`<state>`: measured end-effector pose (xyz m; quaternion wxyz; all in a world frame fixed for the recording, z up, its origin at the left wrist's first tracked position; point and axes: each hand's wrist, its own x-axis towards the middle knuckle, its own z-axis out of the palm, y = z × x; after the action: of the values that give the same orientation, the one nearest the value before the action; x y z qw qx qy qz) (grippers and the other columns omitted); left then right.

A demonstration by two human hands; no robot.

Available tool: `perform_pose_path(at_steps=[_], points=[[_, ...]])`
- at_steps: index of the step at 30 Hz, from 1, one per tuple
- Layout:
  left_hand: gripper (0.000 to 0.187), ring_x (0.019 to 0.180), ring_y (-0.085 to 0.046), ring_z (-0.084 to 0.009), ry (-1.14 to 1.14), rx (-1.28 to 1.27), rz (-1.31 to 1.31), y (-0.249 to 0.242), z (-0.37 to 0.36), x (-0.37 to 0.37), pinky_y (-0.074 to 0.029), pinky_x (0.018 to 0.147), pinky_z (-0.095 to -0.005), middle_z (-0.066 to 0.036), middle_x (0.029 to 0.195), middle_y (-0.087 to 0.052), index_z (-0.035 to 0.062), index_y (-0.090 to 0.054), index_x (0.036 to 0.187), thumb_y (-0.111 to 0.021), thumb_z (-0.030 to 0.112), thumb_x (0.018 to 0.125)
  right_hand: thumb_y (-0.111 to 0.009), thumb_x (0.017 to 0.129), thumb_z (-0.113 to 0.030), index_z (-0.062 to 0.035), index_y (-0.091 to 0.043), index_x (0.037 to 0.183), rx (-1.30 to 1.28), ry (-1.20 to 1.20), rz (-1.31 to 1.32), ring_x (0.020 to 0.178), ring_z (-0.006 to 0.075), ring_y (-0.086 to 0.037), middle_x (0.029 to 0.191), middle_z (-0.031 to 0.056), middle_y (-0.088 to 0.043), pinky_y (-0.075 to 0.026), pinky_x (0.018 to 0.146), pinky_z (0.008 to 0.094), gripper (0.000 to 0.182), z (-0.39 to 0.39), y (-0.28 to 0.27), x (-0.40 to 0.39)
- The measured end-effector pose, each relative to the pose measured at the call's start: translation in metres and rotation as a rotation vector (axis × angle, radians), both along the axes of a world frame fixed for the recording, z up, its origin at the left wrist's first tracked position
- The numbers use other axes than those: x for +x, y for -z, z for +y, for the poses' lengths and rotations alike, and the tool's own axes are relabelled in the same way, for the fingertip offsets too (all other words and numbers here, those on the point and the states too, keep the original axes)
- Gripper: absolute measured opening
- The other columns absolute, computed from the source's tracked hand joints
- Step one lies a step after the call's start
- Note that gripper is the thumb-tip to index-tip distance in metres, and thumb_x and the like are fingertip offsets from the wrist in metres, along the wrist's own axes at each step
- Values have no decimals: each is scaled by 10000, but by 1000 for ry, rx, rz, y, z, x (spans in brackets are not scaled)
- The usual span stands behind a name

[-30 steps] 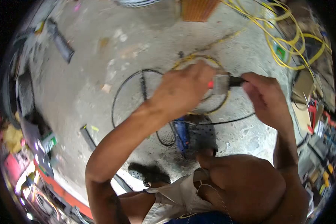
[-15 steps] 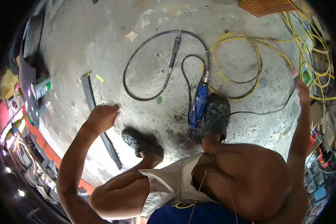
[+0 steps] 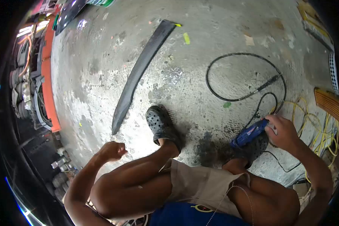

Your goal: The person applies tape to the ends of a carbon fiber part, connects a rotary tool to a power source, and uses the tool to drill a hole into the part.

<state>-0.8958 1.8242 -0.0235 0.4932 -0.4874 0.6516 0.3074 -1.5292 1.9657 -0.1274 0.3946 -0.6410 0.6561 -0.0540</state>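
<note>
- Head camera view: the right hand (image 3: 284, 132) has its fingers closed around the end of a blue plastic rotary tool (image 3: 248, 134), where the black flexible drive shaft (image 3: 233, 54) joins. The tool lies tilted over the perforated black right clog (image 3: 257, 148).
- A grip farther back on the solid body would probably control the weight better than one near the joint, and would spare the shaft a sharp bend there.
- The shaft loops across the stained grey concrete floor (image 3: 199, 109), its slim black handpiece (image 3: 268, 83) lying inside the loop. Wide, easy curves suit such a shaft; a kink or a tug could drag the handpiece along.
- The thin black power cord (image 3: 278, 164) runs beside the right clog, near the tangled yellow cord (image 3: 326, 139). Slack there, clear of the foot, should prevent snagging.
- The left hand (image 3: 111, 151) is well apart from the tool, its fingers curled in with nothing seen in them. It could usefully steady the loose shaft.
- The long dark strip with a woven pattern (image 3: 138, 69) lies well apart from the tool, beyond the perforated black left clog (image 3: 158, 122).
</note>
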Motion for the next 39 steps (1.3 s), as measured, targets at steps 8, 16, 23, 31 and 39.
perform_pose_path(at_steps=[8,16,23,31,39], points=[[299,602,-636,-287,-309,-306,518,114,-9,41,-510,586,-388,-133,663,-642,66,-650,834,-749,340,903,-726,896,-503,-45,-614,1089,409,993,-15,566,136,-586,785,47,-610,-477,433,278,510,-104,120,-36],[146,690,-671,-299,-342,-522,828,153,-65,32,-528,628,-401,-142,769,-670,51,-656,887,-755,156,866,-630,941,-209,11,-459,1286,-54,1160,-273,816,194,-631,1005,113,-593,-556,709,340,444,-127,99,0],[124,674,-636,-182,-404,-567,943,182,-77,22,-512,641,-306,-107,799,-664,-3,-648,989,-724,38,901,-608,940,-228,-72,-522,1219,156,1076,28,668,123,-520,846,40,-566,-450,556,286,331,-85,-8,18],[106,700,-646,-191,-332,-482,1075,191,-89,-13,-519,645,-318,-124,810,-662,-2,-654,1014,-694,49,930,-928,617,-514,47,-494,1019,449,1023,534,917,397,-664,961,235,-649,-536,815,451,815,9,43,122],[93,753,-651,-183,-358,-398,1104,197,-92,-18,-523,709,-303,-119,867,-682,-3,-660,1027,-672,39,945,-947,566,-377,68,-496,1081,273,1223,753,920,426,-681,990,261,-671,-550,819,469,816,20,89,150]])
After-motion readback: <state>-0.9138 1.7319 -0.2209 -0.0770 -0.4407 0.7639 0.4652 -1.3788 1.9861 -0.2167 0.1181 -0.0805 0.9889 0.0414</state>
